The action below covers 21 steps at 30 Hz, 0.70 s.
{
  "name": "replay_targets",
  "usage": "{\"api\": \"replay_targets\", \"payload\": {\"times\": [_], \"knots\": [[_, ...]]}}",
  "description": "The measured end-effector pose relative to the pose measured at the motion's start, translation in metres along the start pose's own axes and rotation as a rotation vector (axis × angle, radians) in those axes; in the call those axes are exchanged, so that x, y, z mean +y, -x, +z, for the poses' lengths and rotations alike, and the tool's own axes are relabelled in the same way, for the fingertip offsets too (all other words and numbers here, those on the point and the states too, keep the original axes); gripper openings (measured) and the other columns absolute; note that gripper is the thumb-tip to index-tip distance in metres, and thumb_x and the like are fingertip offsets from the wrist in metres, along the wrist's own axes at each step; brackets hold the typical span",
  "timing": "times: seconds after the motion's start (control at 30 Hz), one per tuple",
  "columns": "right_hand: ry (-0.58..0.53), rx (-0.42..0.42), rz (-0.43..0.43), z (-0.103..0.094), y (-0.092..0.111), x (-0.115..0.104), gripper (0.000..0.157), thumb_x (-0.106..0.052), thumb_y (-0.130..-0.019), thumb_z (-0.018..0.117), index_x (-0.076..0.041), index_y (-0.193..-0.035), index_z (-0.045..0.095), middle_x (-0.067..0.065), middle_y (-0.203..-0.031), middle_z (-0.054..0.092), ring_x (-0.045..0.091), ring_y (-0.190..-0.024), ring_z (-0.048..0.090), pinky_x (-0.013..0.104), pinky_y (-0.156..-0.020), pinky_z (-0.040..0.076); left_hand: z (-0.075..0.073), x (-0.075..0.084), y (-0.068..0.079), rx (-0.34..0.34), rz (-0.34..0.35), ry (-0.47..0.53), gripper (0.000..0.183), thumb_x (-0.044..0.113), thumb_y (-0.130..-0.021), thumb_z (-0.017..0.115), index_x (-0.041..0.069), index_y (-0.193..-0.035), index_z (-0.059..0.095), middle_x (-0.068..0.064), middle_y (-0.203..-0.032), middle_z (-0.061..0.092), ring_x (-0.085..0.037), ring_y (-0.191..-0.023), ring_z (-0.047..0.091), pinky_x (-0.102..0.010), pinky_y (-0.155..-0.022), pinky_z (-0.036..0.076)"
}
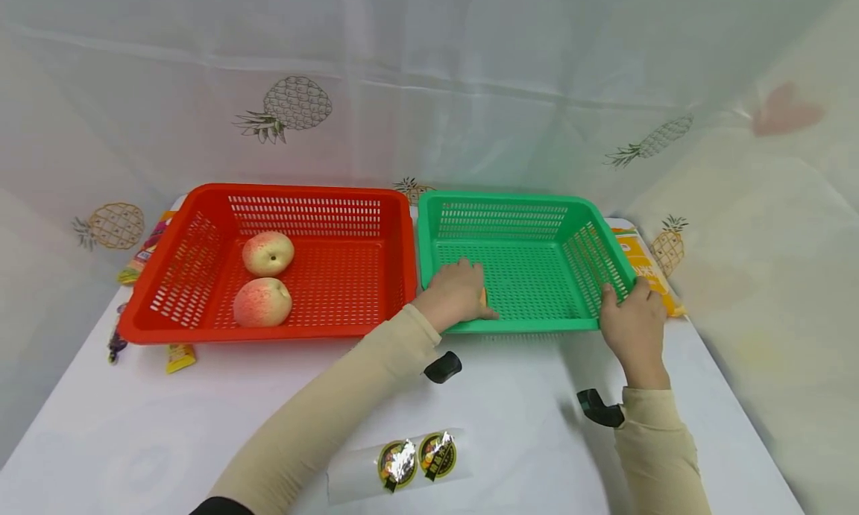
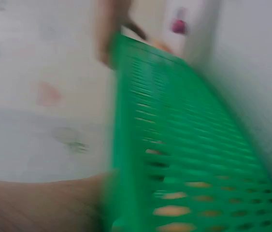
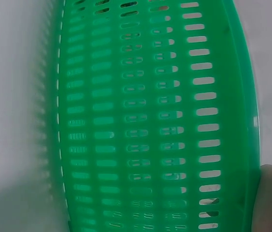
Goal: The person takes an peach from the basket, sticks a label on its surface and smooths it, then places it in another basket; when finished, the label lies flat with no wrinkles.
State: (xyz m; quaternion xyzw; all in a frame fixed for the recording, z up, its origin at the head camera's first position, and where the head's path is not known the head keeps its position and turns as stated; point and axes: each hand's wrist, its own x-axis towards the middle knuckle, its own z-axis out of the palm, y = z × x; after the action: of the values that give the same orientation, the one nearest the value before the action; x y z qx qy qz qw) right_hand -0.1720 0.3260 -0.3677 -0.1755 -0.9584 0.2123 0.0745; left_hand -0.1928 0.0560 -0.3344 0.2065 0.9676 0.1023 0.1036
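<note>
- Green plastic basket (image 1: 530, 276), open side up, stands at the right of the worktop (image 1: 523, 440), its long axis running left to right.
- Orange thing (image 1: 483, 297), at the basket's near left corner; only a sliver shows beside the left hand (image 1: 455, 295), so its shape and which way it points cannot be told.
- Left fingers and thumb lie spread on either side of that sliver; whether they hold it I cannot tell.
- Right hand (image 1: 634, 329) grips the near right corner of the green rim, fingers bent over it.
- Left wrist view is blurred; orange patches show through the basket wall's slots. Right wrist view is mostly green wall, a bit of hand cut off at the edge.
- Two baskets in all; the red basket (image 1: 342, 284) holds two peaches (image 1: 263, 302), the farther one's dark dimple turned toward the camera.
- One clear bag (image 1: 359, 474), with two round labels (image 1: 397, 464), lies in front.
- One yellow-orange packet (image 1: 637, 254) is partly hidden behind the green basket.
</note>
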Motion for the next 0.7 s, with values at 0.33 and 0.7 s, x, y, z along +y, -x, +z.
{"api": "replay_targets", "payload": {"times": [0.33,0.7], "knots": [[0.002,-0.017,-0.004,0.001,0.004,0.005,0.072,-0.044,-0.092,0.024,0.011,-0.136,0.006,0.04,-0.13,0.018,0.053,-0.117,0.018,0.059,-0.091,0.021,-0.047,-0.09,0.136,0.486,-0.08,0.13,0.071,0.053,-0.072,0.064,0.012,-0.125,0.044,-0.011,-0.123,0.042,-0.026,-0.115,0.036,-0.042,-0.085,0.044],[0.098,-0.141,-0.027,-0.014,-0.001,-0.004,0.081,-0.053,-0.09,0.018,0.011,-0.136,0.001,0.042,-0.132,0.008,0.06,-0.115,0.012,0.07,-0.079,0.017,0.005,-0.198,0.215,0.672,-0.574,0.111,0.087,0.052,-0.068,0.068,-0.006,-0.124,0.036,-0.038,-0.125,0.024,-0.052,-0.12,0.017,-0.068,-0.08,0.018]]}}
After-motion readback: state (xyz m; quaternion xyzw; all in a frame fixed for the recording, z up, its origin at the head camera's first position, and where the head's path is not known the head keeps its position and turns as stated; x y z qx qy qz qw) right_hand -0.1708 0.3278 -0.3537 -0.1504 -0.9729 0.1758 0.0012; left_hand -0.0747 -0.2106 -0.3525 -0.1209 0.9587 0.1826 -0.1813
